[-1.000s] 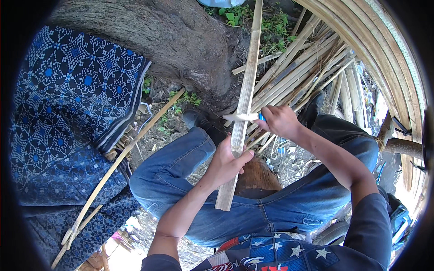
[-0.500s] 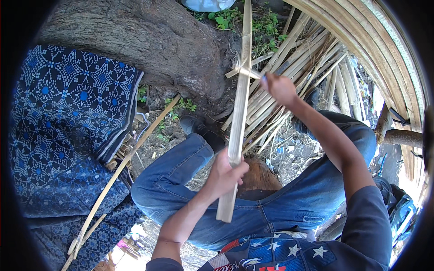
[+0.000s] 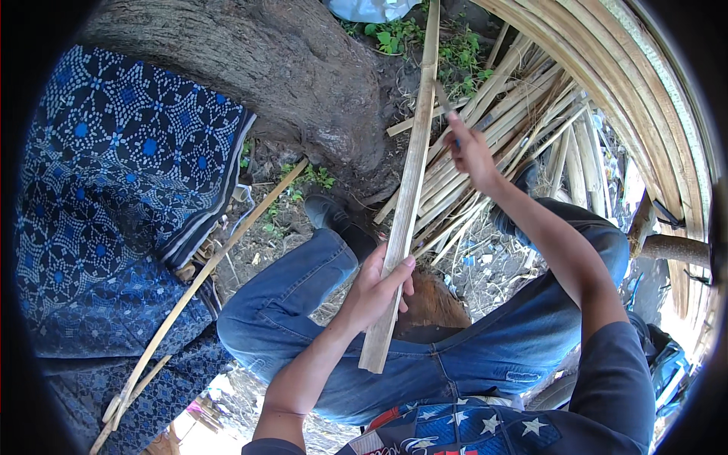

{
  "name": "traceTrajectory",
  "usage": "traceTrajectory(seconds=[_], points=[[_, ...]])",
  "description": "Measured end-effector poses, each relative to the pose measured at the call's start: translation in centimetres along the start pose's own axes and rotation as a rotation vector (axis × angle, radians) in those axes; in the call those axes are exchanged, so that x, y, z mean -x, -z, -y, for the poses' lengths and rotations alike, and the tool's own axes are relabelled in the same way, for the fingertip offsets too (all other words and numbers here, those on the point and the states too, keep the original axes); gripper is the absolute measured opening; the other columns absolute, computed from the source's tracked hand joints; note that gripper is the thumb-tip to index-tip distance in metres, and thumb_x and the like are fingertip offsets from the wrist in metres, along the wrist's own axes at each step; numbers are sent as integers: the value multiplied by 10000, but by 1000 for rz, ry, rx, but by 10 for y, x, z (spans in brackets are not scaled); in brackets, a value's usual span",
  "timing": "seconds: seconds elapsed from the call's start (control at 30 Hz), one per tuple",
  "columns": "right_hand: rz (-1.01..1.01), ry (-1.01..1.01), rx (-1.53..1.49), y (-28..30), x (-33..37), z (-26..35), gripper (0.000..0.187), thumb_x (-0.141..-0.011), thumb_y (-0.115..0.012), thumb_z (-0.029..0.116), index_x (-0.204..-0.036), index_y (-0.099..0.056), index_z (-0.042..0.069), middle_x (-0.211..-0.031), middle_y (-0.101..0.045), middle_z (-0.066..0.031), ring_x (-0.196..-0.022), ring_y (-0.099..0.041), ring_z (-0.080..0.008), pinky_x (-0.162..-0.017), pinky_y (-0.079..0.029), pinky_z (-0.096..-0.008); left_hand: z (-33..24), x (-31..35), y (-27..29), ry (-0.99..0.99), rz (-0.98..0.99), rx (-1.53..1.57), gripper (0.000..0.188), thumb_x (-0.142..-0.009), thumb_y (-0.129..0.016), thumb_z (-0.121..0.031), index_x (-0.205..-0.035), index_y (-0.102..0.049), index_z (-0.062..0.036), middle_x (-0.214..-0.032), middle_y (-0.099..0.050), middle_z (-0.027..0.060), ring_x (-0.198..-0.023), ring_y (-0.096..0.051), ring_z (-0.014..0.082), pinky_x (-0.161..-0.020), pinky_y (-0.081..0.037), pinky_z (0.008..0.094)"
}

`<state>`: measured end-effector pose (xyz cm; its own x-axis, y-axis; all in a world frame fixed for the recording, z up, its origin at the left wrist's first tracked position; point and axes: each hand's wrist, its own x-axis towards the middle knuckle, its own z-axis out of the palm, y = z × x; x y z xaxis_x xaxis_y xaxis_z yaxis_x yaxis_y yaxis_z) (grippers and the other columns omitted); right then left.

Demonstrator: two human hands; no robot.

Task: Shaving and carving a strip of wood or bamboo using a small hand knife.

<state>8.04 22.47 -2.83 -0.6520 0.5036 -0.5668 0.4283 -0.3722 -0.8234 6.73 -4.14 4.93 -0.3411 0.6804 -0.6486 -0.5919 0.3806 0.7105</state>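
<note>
My left hand (image 3: 373,292) is closed around the lower part of a long, flat, pale wooden strip (image 3: 414,178), thumb on top. From my lap, the strip slants up and away past the top edge of the picture. My right hand (image 3: 472,155) is shut on a knife (image 3: 444,97), its handle mostly hidden by the fingers. The slim, blurred blade points up and left, close to the strip's right edge; I cannot tell whether it touches.
Split wooden sticks (image 3: 485,129) lie heaped beyond my right hand. A tree trunk (image 3: 250,68) spreads at far left, above a blue patterned cloth (image 3: 114,189) with a long thin pole (image 3: 205,277) beside it. Curved wooden strips (image 3: 637,83) arch on the right. A brown block (image 3: 436,303) lies between my legs.
My right hand has turned, and the knife has moved from across the strip to its right side. My left hand keeps its hold, and the strip's far end has shifted slightly right.
</note>
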Motion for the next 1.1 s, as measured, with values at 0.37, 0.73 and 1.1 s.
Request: traceTrajectory(seconds=[0.37, 0.73, 1.1], points=[[209, -62, 141, -41, 59, -25, 435, -906, -594, 377, -613, -508, 67, -510, -369, 46, -454, -315, -68, -426, -245, -297, -12, -51, 14, 91, 34, 99, 629, -974, -225, -547, -1008, -555, -13, -747, -620, 112, -602, -622, 168, -527, -522, 291], [337, 917, 977, -5, 98, -38, 359, -977, -444, 304, -763, -486, 19, -557, -494, -119, -444, -522, -318, -433, -442, -399, -14, -37, 2, 72, -22, 143, 464, -1000, -330, -415, -925, -515, 4, -618, -528, 57, -406, -519, 139, -335, -447, 272], [184, 1211, 1227, 4, 67, -49, 404, -887, -584, 393, -683, -475, 61, -539, -508, -66, -406, -545, -222, -375, -438, -329, -8, -28, -5, 69, 25, 24, 544, -1002, -233, -473, -967, -452, 24, -588, -447, 19, -348, -455, 109, -296, -408, 252]])
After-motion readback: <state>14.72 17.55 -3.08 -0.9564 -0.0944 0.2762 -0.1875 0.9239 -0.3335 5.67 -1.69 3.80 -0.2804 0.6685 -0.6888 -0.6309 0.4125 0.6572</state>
